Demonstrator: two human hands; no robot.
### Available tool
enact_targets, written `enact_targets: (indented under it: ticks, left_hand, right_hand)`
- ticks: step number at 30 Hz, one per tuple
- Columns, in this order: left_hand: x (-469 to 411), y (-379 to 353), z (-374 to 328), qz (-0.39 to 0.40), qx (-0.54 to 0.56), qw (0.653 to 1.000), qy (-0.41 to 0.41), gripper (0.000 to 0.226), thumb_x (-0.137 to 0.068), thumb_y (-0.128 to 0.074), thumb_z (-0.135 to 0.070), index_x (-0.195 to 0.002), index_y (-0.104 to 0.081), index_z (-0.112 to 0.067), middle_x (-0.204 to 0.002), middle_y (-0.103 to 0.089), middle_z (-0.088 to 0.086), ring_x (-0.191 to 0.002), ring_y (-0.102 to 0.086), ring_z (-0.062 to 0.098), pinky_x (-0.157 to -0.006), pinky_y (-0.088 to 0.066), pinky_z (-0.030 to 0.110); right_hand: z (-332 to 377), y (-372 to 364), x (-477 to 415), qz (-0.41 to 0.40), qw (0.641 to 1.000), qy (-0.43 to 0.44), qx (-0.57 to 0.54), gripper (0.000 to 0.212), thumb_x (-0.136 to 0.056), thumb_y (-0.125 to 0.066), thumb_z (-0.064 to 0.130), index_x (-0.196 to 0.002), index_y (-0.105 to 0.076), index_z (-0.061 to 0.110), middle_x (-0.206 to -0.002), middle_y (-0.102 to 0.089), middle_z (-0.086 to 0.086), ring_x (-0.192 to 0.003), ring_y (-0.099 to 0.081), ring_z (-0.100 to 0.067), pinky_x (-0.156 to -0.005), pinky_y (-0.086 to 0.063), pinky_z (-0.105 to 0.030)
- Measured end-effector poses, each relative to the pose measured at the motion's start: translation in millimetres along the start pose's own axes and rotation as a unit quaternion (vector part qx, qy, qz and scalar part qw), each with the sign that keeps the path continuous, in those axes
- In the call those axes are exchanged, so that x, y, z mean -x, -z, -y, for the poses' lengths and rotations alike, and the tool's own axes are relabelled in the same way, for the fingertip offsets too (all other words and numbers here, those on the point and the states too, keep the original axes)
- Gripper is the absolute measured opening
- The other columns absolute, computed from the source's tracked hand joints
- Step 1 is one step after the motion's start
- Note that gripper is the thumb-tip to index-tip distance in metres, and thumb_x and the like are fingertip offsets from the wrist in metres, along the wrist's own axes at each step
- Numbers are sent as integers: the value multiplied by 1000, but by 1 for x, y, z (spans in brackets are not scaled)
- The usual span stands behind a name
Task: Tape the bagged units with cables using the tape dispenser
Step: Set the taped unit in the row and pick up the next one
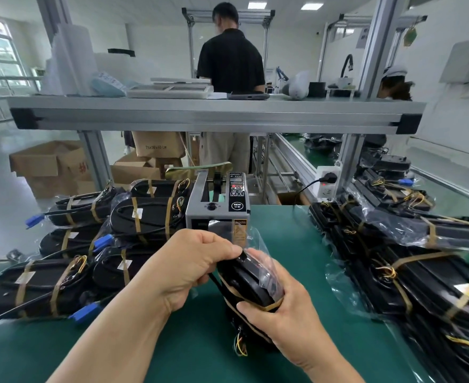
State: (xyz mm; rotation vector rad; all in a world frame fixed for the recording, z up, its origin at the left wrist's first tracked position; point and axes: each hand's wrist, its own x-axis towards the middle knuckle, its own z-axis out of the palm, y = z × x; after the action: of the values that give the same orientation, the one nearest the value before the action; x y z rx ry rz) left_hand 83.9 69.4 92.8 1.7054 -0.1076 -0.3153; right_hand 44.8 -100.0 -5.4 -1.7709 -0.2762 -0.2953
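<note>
Low in the middle of the frame both hands hold one bagged unit (251, 284) above the green desk (297, 244). The left hand (189, 269) curls its fingers over the unit's upper end, thumb and fingertips pinching there beside a black cable (216, 283). The right hand (280, 310) grips the lower part, its thumb lying across a tan band of tape (272, 304) and its fingers wrapped over the clear bag (loose plastic stands up at the top). Thin coloured wires (240, 346) hang from the unit's lower end. Just behind the hands, centre frame, stands the grey tape dispenser (218, 210). At the left of the frame lies a pile of taped units (95, 244) with blue connectors; along the right edge lies a stack of bagged units (410, 261). In the upper centre a person (230, 59) in a black shirt stands back turned, beyond a metal shelf (214, 117).
</note>
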Motion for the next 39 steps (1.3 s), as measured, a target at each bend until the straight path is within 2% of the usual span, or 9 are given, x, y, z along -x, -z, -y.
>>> enact_targets:
  ticks: [5,10,18,23,27,30,33,35,39]
  left_hand:
    - [1,-5,5,-34,-3,999,-24,24,-80,-75,-16,-57,-69,-17,-46,-41,-5,-46,-30,10,-51,-26,26]
    - [2,-10,11,-63,-9,997,-53,29,-82,-74,-11,-56,-62,-17,-39,-44,-14,-34,-39,-1,-42,-30,11]
    - [1,-12,14,-81,-16,995,-60,37,-79,-75,-13,-46,-62,-22,-41,-45,-15,-34,-39,-1,-47,-30,20]
    - [3,-14,15,-94,-20,993,-74,27,-80,-74,-12,-55,-65,-17,-43,-49,-12,-35,-41,-2,-41,-32,10]
    - [5,-17,18,-131,-38,986,-94,20,-78,-75,-13,-63,-66,-21,-54,-58,-9,-43,-47,2,-44,-38,17]
    - [7,-22,22,-173,-43,980,-90,17,-77,-75,-23,-87,-61,-25,-72,-61,-6,-61,-52,9,-56,-40,27]
    - [9,-28,25,-185,-62,976,-97,31,-63,-68,-44,-89,-59,-31,-71,-57,-8,-68,-54,11,-66,-48,34]
    - [9,-28,27,-187,-71,974,-103,36,-60,-72,-52,-86,-60,-30,-66,-53,-10,-62,-51,6,-65,-48,32]
    - [2,-25,31,-196,-20,976,-94,12,-84,-73,-29,-79,-65,-22,-59,-58,-11,-50,-48,-3,-53,-42,20]
  right_hand:
    - [-2,-1,1,6,1000,-1,0,73,-67,-80,24,-130,-56,51,-124,-69,11,-114,-67,-9,-93,-51,-17]
    - [-2,-1,1,8,1000,0,3,72,-67,-79,24,-130,-56,50,-121,-70,11,-109,-69,-12,-88,-55,-24]
    - [0,0,2,13,1000,-1,10,71,-68,-78,22,-131,-57,49,-115,-72,11,-100,-71,-11,-80,-55,-21]
    - [1,0,3,19,1000,-2,10,72,-69,-79,21,-131,-56,50,-117,-71,13,-103,-70,-10,-79,-55,-19]
    - [1,1,3,14,1000,-2,13,72,-68,-79,21,-131,-56,48,-119,-70,13,-106,-69,-8,-81,-54,-17]
    - [2,1,3,19,1000,2,16,71,-70,-79,17,-129,-57,49,-116,-72,12,-103,-70,-9,-82,-54,-18]
    - [2,1,3,17,1000,4,16,72,-70,-80,13,-128,-58,49,-116,-72,11,-103,-70,-10,-82,-54,-18]
    - [1,0,2,15,1000,5,14,72,-71,-81,11,-130,-58,46,-118,-71,10,-106,-69,-10,-85,-54,-19]
    - [3,0,3,17,1000,13,16,71,-68,-78,16,-127,-58,51,-113,-73,11,-100,-70,-10,-83,-56,-20]
